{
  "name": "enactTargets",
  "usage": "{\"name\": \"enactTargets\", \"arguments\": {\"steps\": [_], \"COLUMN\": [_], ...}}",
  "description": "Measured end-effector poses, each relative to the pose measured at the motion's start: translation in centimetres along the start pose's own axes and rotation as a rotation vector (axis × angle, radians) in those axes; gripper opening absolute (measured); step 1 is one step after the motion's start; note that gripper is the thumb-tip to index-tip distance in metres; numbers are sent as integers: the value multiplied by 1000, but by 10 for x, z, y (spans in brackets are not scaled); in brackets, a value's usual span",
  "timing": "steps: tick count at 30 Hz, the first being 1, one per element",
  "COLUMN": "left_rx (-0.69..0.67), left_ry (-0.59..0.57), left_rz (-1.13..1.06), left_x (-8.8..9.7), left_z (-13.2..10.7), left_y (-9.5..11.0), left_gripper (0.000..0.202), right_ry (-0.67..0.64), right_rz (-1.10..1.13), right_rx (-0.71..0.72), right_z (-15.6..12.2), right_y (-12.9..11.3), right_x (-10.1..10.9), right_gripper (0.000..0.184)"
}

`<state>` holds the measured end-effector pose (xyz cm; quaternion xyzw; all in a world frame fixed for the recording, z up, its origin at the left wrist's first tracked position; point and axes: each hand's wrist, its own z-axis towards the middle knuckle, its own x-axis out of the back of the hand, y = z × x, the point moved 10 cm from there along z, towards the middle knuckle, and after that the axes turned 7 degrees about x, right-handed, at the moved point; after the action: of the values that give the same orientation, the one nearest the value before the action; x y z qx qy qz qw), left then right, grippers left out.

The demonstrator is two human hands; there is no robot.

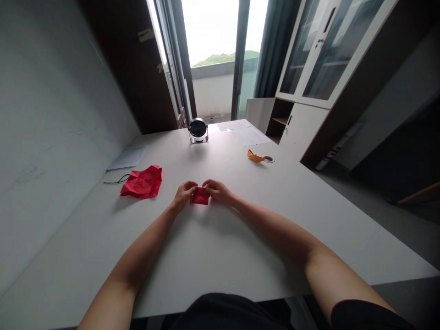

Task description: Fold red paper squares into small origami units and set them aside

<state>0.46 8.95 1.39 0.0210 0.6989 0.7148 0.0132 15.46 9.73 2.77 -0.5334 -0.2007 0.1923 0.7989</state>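
Note:
Between my two hands is a small folded piece of red paper (200, 196), roughly square, with crease lines on its face. My left hand (185, 192) pinches its upper left edge. At the upper right corner, my right hand (216, 190) grips the same paper, thumb in front. Both hands are closed, and the paper's back is hidden. Off to the left lies a larger creased sheet of red paper (142, 182), opened out and uneven. An orange folded paper boat (255, 156) rests on the table to the right, beyond my right hand.
Beside the boat is a round white-rimmed ring (269, 159). A small black fan-like device (198, 130) stands at the back of the white table (213, 252). White sheets (254, 136) lie at the far right, another paper (127, 158) at the left wall, with a black cord (116, 180) nearby.

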Motion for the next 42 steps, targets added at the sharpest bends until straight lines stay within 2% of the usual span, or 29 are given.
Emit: {"name": "enactTargets", "arguments": {"steps": [4, 7, 12, 18, 30, 42], "left_rx": [7, 15, 3, -33, -32, -109], "left_ry": [79, 88, 62, 51, 3, -1], "left_rz": [-33, -51, -50, 54, 114, 349], "left_x": [12, 16, 12, 4, -8, -14], "left_z": [3, 5, 4, 1, -7, -10], "left_y": [-4, -6, -5, 2, 11, 12], "left_gripper": [36, 38, 36, 30, 36, 30], "right_ry": [8, -18, -63, -126, 26, 88], "right_rz": [110, 118, -8, -61, -332, -376], "right_rx": [-32, -11, 58, 11, 4, 30], "right_z": [1, 1, -1, -4, -2, -2], "right_y": [4, 0, -15, -12, 2, -7], "right_x": [3, 1, -3, -12, 10, 14], "right_gripper": [21, 23, 24, 27, 25, 23]}}
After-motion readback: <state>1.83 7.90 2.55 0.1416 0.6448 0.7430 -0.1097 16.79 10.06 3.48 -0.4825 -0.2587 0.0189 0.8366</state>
